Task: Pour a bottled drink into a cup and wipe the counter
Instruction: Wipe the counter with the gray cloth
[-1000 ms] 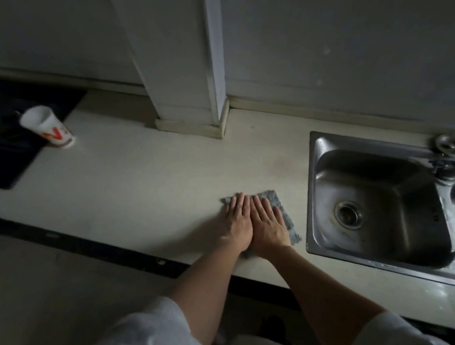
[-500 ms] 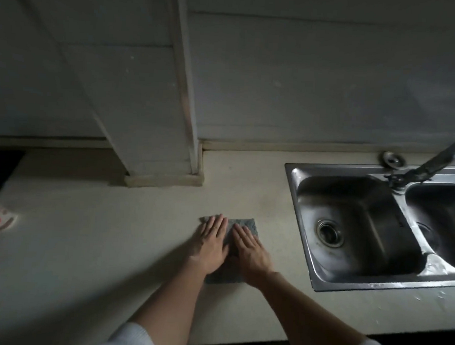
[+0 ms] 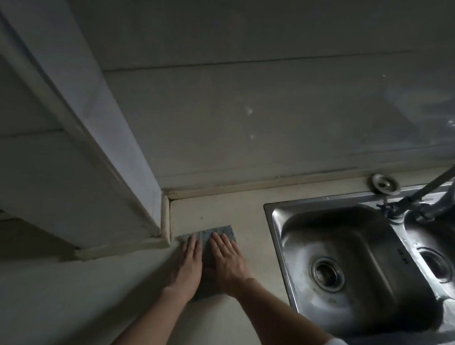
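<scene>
A grey cloth (image 3: 219, 232) lies flat on the pale counter (image 3: 83, 296), just right of a white pillar's foot. My left hand (image 3: 188, 268) and my right hand (image 3: 228, 264) both press flat on the cloth, side by side, fingers straight and pointing toward the wall. Neither hand grips it; the palms cover most of the cloth. No cup and no bottle are in view.
A white pillar (image 3: 95, 149) stands on the counter at the left, its base trim (image 3: 127, 246) close to my left fingertips. A steel double sink (image 3: 347, 271) with a tap (image 3: 431, 193) lies to the right. The tiled wall (image 3: 250, 120) backs the counter.
Both hands have slid the cloth away from me toward the wall and the pillar's corner. The view has tilted up, and the paper cup at the left has left the frame.
</scene>
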The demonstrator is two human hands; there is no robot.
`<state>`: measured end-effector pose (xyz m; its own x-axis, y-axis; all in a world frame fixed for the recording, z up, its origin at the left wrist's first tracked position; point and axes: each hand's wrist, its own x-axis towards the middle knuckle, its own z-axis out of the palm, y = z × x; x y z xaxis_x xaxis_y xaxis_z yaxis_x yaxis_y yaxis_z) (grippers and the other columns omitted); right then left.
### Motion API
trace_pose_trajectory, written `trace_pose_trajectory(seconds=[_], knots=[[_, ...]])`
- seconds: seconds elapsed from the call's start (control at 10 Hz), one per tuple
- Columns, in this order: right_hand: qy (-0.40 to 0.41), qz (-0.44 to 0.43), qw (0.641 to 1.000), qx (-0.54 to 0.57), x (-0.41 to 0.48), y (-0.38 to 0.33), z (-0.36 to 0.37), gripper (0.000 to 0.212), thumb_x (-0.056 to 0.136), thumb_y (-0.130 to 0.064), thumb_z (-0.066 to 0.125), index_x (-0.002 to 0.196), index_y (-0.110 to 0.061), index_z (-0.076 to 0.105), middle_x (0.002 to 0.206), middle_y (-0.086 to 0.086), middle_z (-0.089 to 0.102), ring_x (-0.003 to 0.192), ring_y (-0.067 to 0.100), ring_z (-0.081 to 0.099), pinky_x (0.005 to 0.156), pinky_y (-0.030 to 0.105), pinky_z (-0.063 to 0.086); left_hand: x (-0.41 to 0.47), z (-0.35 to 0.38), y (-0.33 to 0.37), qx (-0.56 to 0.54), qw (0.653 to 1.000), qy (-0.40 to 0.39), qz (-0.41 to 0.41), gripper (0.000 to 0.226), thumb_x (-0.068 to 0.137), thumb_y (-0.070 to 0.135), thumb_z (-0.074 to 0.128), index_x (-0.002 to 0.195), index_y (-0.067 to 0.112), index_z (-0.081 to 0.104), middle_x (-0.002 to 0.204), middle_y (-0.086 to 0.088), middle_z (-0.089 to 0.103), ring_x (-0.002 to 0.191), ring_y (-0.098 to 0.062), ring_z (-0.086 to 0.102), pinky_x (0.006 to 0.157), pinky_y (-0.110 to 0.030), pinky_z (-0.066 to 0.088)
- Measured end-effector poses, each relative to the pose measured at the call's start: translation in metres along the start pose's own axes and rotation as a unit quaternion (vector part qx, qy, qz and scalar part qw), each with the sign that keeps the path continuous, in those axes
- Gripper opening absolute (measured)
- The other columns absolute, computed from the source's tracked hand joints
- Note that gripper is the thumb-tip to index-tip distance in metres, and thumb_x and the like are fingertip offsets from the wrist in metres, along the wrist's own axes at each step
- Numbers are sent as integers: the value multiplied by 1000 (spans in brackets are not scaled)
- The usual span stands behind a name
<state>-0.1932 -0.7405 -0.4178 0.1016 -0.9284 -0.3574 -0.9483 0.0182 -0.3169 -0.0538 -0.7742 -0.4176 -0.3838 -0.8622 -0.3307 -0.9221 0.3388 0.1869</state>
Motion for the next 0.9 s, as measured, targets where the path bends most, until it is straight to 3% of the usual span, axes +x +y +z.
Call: trace_pose_trajectory(seconds=[0.1,0.3,0.5,0.7,0.8,0.9], knots=[[7,-8,1000,7,25,9,-11,77,100,-51,34,155,-18,-8,163,-1,-15,148,17,-18,124,40,-2,26,-15,9,32,999,-13,-19,75,104,9,38,154,7,-17,159,-10,-29,140,-21,-32,111,-36,-12],[-1,-30,999,-44,77,19,-42,73,102,-42,34,156,-15,-7,164,-1,-13,150,15,-14,123,36,-2,69,-45,8,60,995,-59,-51,64,105,5,25,155,7,-15,161,-9,-26,150,-25,-19,121,-43,3],[22,-26,998,-47,100,17,-50,75,102,-47,34,157,-13,-3,164,1,-9,151,17,-10,123,34,-3,98,-56,-4,67,991,-90,-66,64,104,7,21,155,13,-15,160,1,-30,149,-20,-22,122,-48,15],[25,-15,998,-61,96,4,-61,70,102,-23,39,155,-9,-3,165,4,-6,151,19,-5,123,34,3,95,-59,3,88,990,-76,-78,62,104,6,22,156,12,-11,163,-1,-23,151,-20,-15,122,-45,17],[73,-9,997,-25,72,-6,-63,63,98,-23,52,151,-4,23,157,12,26,145,26,25,119,34,22,70,-60,3,87,993,-46,-58,61,102,1,32,157,8,6,165,-8,-1,152,-26,7,119,-43,26],[84,-3,996,-9,42,-13,-65,46,97,-36,54,135,-11,47,134,9,51,125,25,47,106,35,37,39,-69,-8,73,997,-14,-9,48,98,5,47,145,9,41,148,-11,39,133,-31,43,111,-41,38]])
